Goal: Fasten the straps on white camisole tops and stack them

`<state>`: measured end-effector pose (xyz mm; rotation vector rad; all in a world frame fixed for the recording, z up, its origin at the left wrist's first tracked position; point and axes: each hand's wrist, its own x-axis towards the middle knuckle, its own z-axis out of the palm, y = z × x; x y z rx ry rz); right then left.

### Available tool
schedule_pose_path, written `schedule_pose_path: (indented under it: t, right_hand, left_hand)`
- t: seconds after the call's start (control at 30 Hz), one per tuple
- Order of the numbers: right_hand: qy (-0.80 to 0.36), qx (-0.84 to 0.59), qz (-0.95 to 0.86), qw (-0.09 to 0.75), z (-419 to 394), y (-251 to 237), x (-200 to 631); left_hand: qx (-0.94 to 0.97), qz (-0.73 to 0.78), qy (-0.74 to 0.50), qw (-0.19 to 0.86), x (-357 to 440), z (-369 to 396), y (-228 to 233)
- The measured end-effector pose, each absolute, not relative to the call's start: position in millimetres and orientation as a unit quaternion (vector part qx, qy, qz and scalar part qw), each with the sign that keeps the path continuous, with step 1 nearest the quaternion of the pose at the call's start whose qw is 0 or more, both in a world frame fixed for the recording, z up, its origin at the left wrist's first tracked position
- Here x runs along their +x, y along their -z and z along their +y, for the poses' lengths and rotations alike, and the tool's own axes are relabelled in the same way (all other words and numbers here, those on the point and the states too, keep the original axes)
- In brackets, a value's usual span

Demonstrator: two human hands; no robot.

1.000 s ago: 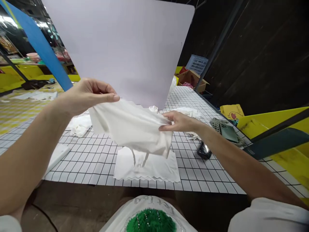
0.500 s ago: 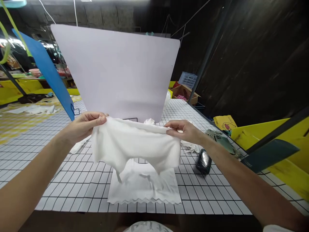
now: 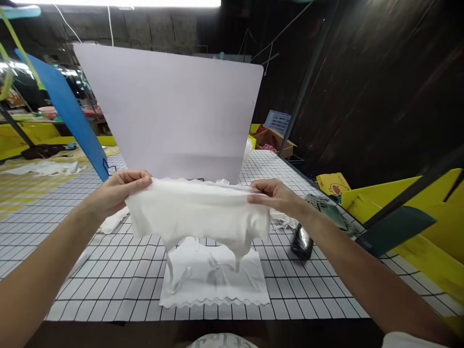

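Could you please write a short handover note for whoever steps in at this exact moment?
Left hand: pinching the left top corner of the white cloth.
Right hand: pinching the right top corner.
The cloth hangs stretched between both hands, above the gridded table; thin strings dangle from its lower edge.
Done: one scallop-edged cloth lies flat on the table right below.
Left, judging by looks: the held cloth is not yet laid down; crumpled white pieces lie at the left.

Garment workshop, gridded worktable (image 3: 108,285), fabric pieces (image 3: 43,167)
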<state>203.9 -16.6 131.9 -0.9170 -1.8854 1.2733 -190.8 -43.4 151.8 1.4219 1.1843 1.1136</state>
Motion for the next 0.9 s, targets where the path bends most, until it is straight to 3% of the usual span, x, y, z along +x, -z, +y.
schedule_pose_path:
  t: [0.1, 0.17, 0.37, 0.47, 0.57, 0.67, 0.9]
  right_hand:
    - [-0.496, -0.330, -0.718, 0.360, -3, -140, 214]
    - [-0.438, -0.332, -0.752, 0.364, 12, -149, 222]
    - [-0.006, -0.394, -0.822, 0.412, 49, -185, 226]
    - [0.114, -0.441, -0.792, 0.405, 48, -198, 219]
    - [0.145, -0.474, -0.786, 0.370, 47, -194, 213]
    - [0.106, -0.490, -0.792, 0.348, 46, -161, 215]
    - [-0.055, -0.377, -0.881, 0.281, -25, -6, 230]
  left_hand:
    - [0.614, 0.498, -0.435, 0.430, -197, -37, -162]
    - [0.676, 0.520, -0.379, 0.359, -200, -28, -172]
    - [0.799, 0.529, -0.268, -0.100, -192, -4, -210]
    - [0.802, 0.492, -0.266, -0.210, -179, -3, -223]
    - [0.801, 0.471, -0.292, -0.227, -172, -4, -221]
    - [0.785, 0.500, -0.315, -0.188, -174, -7, -192]
    - [0.763, 0.528, -0.351, 0.127, -178, -65, -16]
